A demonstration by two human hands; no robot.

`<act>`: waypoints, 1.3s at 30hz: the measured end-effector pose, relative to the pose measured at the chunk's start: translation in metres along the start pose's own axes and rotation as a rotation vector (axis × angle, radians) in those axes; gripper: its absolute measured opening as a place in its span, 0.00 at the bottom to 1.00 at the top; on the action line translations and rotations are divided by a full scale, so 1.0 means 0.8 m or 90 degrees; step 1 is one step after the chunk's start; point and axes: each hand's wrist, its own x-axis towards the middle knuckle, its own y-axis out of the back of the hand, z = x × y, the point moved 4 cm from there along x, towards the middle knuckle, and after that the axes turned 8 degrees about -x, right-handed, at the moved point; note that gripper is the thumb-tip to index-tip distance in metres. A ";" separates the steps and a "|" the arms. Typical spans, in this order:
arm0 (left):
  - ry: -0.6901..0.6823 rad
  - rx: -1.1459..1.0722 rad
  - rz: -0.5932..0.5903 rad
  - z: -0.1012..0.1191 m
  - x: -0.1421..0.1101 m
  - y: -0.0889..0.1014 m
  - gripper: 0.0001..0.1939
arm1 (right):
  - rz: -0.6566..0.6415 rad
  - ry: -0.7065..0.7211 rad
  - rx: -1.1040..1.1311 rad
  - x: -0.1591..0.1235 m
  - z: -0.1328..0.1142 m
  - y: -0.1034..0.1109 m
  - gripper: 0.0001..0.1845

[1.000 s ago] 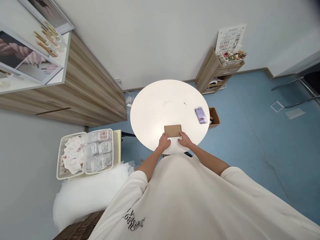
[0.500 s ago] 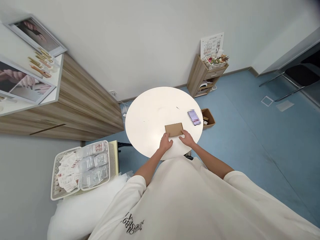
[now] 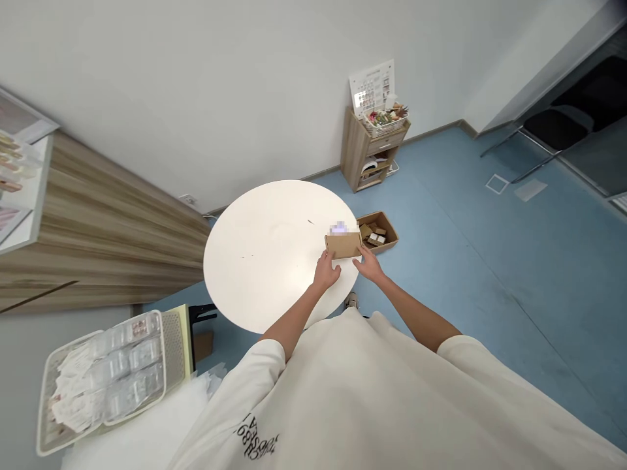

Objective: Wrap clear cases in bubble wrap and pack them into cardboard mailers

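Observation:
A small flat brown cardboard box [image 3: 343, 246] is held between my two hands at the right side of the round white table [image 3: 255, 254]. My left hand [image 3: 326, 269] grips its near left corner, thumb apart from the fingers. On the near right corner, my right hand [image 3: 369, 264] holds it in the same way. Just beyond the box, a blurred purple item [image 3: 339, 228] is partly covered by it. To the right stands a larger open cardboard box [image 3: 392, 240] on the floor, with several small boxes inside.
White baskets [image 3: 161, 365] with clear plastic packs and white packets stand at the lower left. A wood-grain cabinet [image 3: 117, 215] is on the left. By the wall stands a small wooden drawer unit [image 3: 353, 153]; a black chair [image 3: 556, 128] is at far right.
My view has turned to the right. Both hands have carried the small cardboard box rightward over the table, so it now partly hides the purple item. More of the open floor box shows.

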 end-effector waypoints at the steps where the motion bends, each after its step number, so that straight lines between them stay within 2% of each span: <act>1: -0.009 0.001 -0.006 0.012 0.011 -0.013 0.29 | 0.009 -0.009 0.011 0.003 0.015 0.010 0.34; 8: -0.072 -0.009 -0.065 0.094 0.085 -0.096 0.29 | 0.065 -0.098 0.053 0.022 0.123 0.079 0.35; 12: -0.111 -0.010 -0.118 0.122 0.135 -0.133 0.33 | 0.075 -0.127 0.020 0.041 0.169 0.106 0.37; 15: -0.090 0.019 -0.118 0.126 0.161 -0.150 0.35 | 0.049 -0.158 0.018 0.055 0.197 0.107 0.36; 19: -0.074 0.055 -0.128 0.119 0.165 -0.163 0.34 | 0.008 -0.161 0.068 0.060 0.218 0.088 0.30; 24: -0.065 0.086 -0.142 0.104 0.151 -0.166 0.32 | -0.008 -0.149 0.137 0.055 0.215 0.070 0.25; 29: -0.079 0.095 -0.125 0.103 0.143 -0.154 0.30 | -0.014 -0.146 0.176 0.057 0.198 0.063 0.22; 35: -0.091 0.095 -0.101 0.104 0.122 -0.134 0.28 | -0.041 -0.105 0.210 0.059 0.168 0.049 0.21; 39: -0.066 0.104 -0.061 0.087 0.096 -0.116 0.27 | -0.076 -0.059 0.214 0.061 0.137 0.037 0.20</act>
